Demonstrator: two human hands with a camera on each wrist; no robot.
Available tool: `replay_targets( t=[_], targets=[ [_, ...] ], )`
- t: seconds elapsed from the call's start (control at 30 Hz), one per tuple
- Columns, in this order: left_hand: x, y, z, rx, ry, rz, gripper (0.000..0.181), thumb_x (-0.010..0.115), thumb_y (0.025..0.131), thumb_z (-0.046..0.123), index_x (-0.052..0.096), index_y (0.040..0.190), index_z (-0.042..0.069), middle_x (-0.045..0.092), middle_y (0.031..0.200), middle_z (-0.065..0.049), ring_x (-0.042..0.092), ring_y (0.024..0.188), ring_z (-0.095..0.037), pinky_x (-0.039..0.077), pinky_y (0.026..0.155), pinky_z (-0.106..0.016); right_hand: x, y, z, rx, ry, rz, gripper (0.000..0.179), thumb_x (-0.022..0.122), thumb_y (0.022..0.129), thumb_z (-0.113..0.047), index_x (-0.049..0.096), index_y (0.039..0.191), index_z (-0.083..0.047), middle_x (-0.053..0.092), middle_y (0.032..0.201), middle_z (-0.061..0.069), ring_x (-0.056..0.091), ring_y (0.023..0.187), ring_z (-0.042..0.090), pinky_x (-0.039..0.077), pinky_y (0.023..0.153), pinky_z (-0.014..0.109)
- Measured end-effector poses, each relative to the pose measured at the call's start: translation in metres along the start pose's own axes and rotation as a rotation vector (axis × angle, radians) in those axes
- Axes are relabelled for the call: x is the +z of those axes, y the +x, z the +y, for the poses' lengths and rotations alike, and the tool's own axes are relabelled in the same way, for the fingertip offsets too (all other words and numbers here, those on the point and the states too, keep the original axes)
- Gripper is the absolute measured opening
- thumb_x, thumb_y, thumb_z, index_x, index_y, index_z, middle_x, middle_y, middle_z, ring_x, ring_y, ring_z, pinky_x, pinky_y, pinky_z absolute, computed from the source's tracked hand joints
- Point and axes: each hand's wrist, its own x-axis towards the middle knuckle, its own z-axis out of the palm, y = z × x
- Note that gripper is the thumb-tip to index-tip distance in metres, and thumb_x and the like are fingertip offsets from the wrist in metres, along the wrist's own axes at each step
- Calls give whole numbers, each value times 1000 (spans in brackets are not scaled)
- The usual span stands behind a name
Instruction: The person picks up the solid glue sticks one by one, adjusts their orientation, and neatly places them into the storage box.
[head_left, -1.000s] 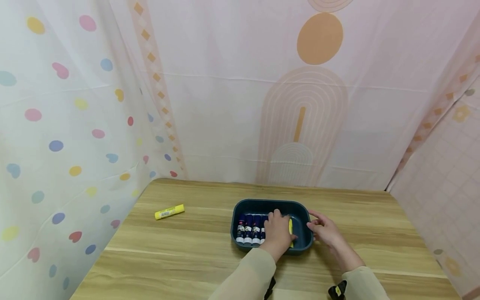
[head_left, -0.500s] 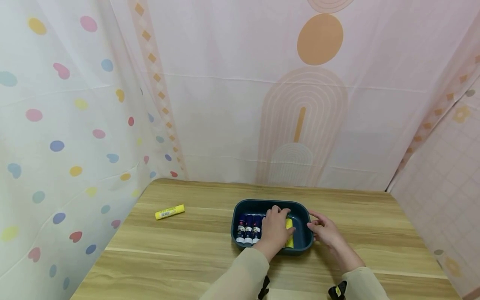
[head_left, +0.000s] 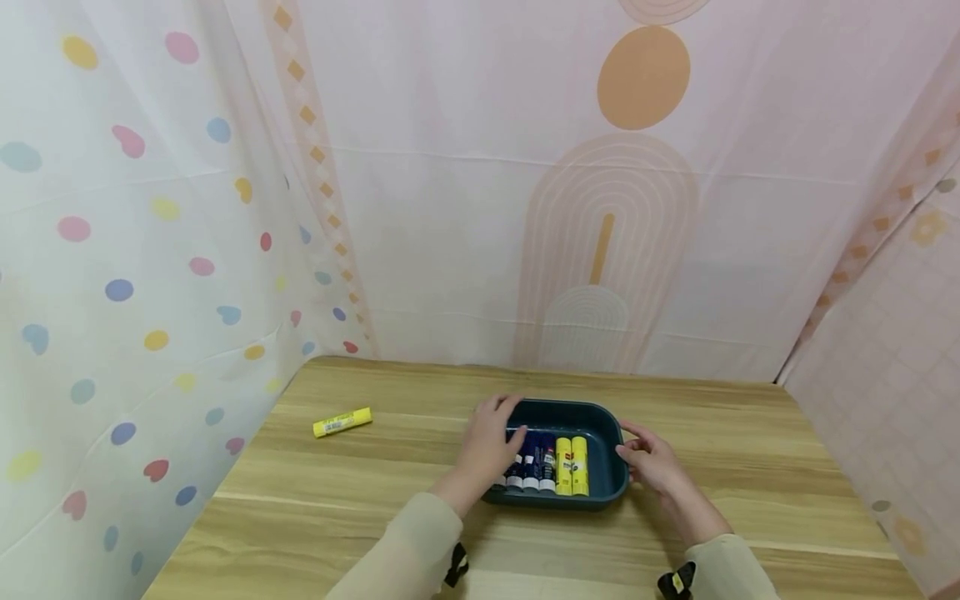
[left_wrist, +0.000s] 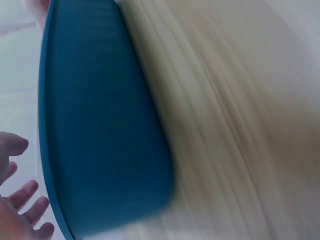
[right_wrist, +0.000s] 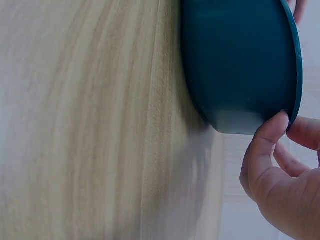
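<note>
A dark teal plastic box (head_left: 592, 502) sits on the table, its side wall filling much of both wrist views. Inside it, in the head view, two yellow glue sticks (head_left: 572, 468) lie side by side. Left of them is a row of navy glue sticks (head_left: 531, 465) with white ends, partly covered by my left hand (head_left: 483, 447). That hand is over the box's left end, fingers spread and holding nothing. At the opposite end, my right hand (right_wrist: 285, 170) pinches the box rim between thumb and fingers.
Another yellow glue stick (head_left: 342, 422) lies on the wooden table (head_left: 360, 508), well left of the box. Patterned curtains (head_left: 435, 250) hang behind the table and along both sides.
My left hand has left the yellow glue sticks and moved left over the navy ones to the box's left end, uncovering both yellow sticks. The right hand has stayed on the rim.
</note>
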Motion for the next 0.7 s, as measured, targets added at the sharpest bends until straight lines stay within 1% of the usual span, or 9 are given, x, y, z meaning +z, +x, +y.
replay_targets(
  t=[0.1, 0.17, 0.3, 0.33, 0.4, 0.43, 0.53, 0.63, 0.7],
  targets=[
    [-6, -3, -22, 1, -29, 52, 48, 64, 89, 22, 50, 135, 18, 53, 130, -11, 49, 120, -30, 41, 100, -49, 0, 0, 1, 0, 2, 0, 48, 51, 95, -4, 39, 142, -4, 45, 93, 5, 48, 67, 15, 46, 60, 25],
    [-10, -4, -38, 6, -9, 101, 48, 65, 88, 19, 51, 134, 15, 53, 129, -12, 49, 120, -32, 40, 101, -50, 0, 0, 1, 1, 5, 0, 48, 51, 95, -4, 39, 142, -4, 45, 93, 5, 48, 67, 15, 45, 60, 25],
    [-23, -6, -71, -30, 39, 140, 52, 67, 86, 17, 49, 135, 11, 50, 133, -15, 44, 124, -35, 35, 104, -53, 1, 0, 1, 5, 9, 5, 48, 52, 95, -4, 39, 142, -4, 45, 94, 6, 47, 68, 15, 45, 60, 26],
    [-27, -7, -79, -49, 56, 138, 53, 66, 87, 18, 48, 136, 12, 49, 134, -15, 43, 125, -35, 34, 105, -54, 1, 0, 0, 5, 8, 6, 49, 52, 95, -4, 40, 141, -4, 45, 94, 6, 47, 68, 16, 46, 60, 26],
    [-37, -10, -95, -66, 74, 126, 55, 65, 88, 18, 44, 139, 11, 46, 137, -17, 40, 126, -37, 31, 106, -56, 2, 0, 1, 5, 9, 8, 49, 53, 94, -4, 40, 141, -4, 45, 94, 6, 47, 68, 16, 46, 60, 26],
    [-42, -12, -103, -70, 90, 132, 56, 65, 88, 19, 44, 139, 11, 45, 137, -18, 40, 126, -38, 31, 105, -57, 2, 0, 1, 5, 10, 7, 49, 53, 94, -4, 40, 141, -4, 45, 94, 6, 47, 69, 16, 46, 60, 26],
    [-57, -19, -127, -65, 166, 119, 60, 65, 88, 21, 40, 141, 9, 43, 138, -21, 39, 126, -41, 30, 104, -59, 3, 0, 1, 5, 7, 10, 48, 52, 94, -4, 40, 141, -4, 45, 94, 6, 47, 69, 15, 46, 60, 26],
    [-72, -25, -150, -84, 249, 83, 65, 64, 89, 26, 35, 144, 10, 38, 142, -23, 36, 128, -44, 28, 104, -63, 3, 0, 0, 8, 2, 10, 48, 53, 94, -5, 41, 141, -4, 46, 94, 6, 48, 69, 16, 46, 60, 26],
    [-80, -29, -164, -102, 275, 49, 67, 62, 90, 28, 30, 146, 11, 34, 145, -23, 32, 131, -46, 25, 104, -65, 4, 0, 0, 11, 1, 10, 48, 53, 94, -5, 41, 141, -4, 46, 94, 6, 48, 70, 16, 47, 60, 26]
  ],
)
